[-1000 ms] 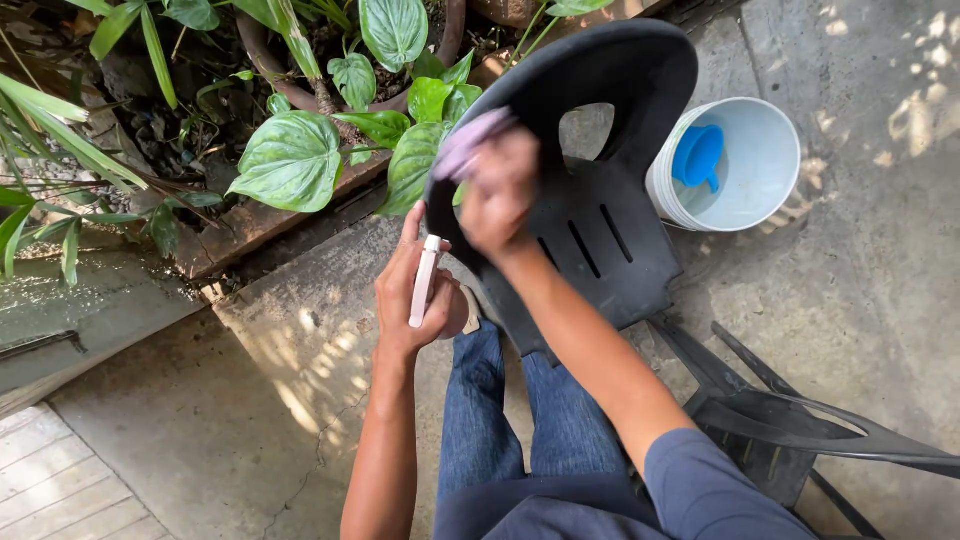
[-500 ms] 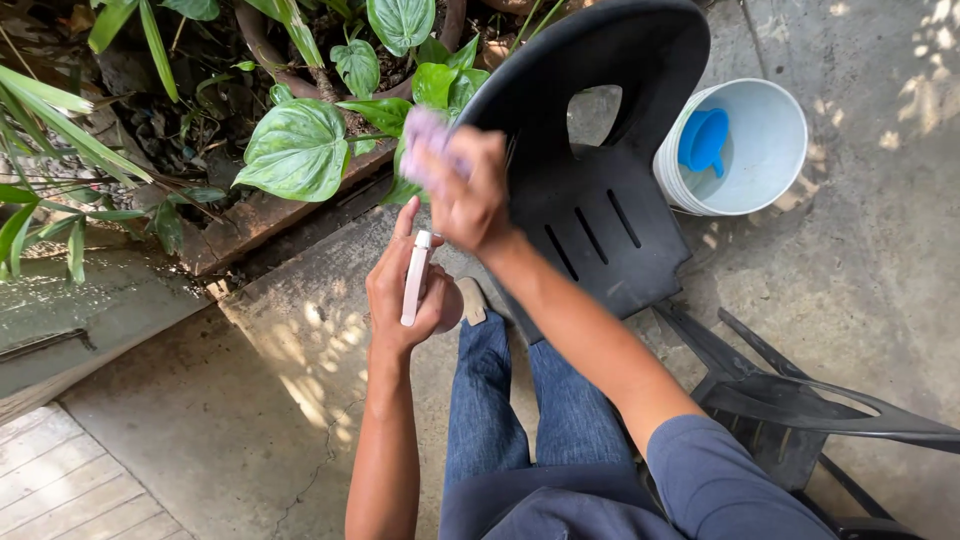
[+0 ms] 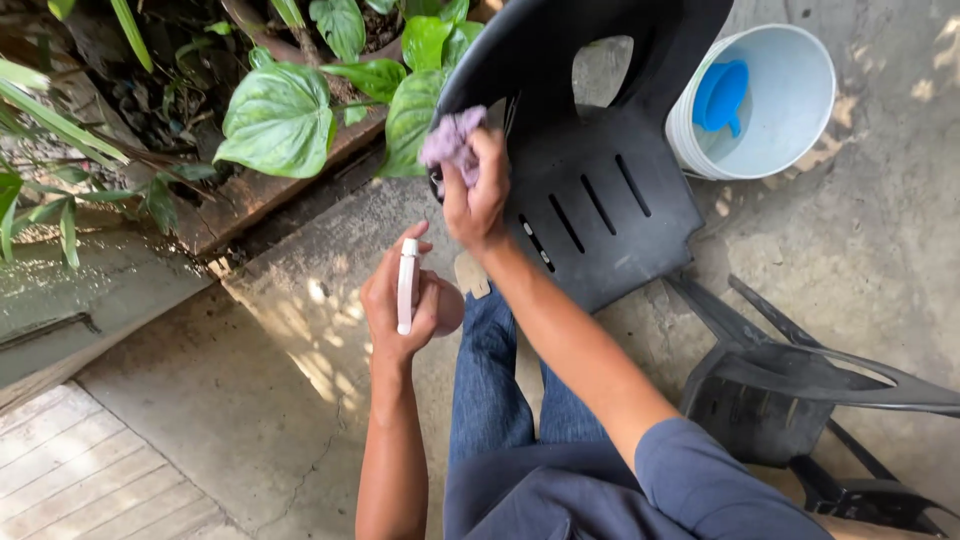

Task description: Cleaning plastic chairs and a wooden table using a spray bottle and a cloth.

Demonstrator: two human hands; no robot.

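Denim knees (image 3: 500,400) and your blue sleeve (image 3: 700,480) fill the bottom of the view, so you are looking straight down over your own legs at the work. Just above them your left hand (image 3: 400,300) is curled shut around a white spray bottle (image 3: 407,285). It holds the bottle upright with the nozzle end up and off to the side of the chair, which keeps it within reach but out of the cloth's way. Your right arm crosses over your legs, and your right hand (image 3: 478,200) is bunched tight on a purple cloth (image 3: 452,140), pressing it against the left edge of the black plastic chair (image 3: 600,200). The chair is tipped so its slotted seat and cut-out back face you, and that brings the rim under your palm. A second black chair (image 3: 790,390) lies on its side at your right, well apart from your hands. Farther out, a white bucket (image 3: 790,110) stands on the concrete (image 3: 880,230) just beside the chair back, with a blue scoop (image 3: 720,95) inside it. Along the top left, broad green leaves (image 3: 280,120) spill over a raised planter edge (image 3: 260,195), near the chair's left rim where the cloth sits.
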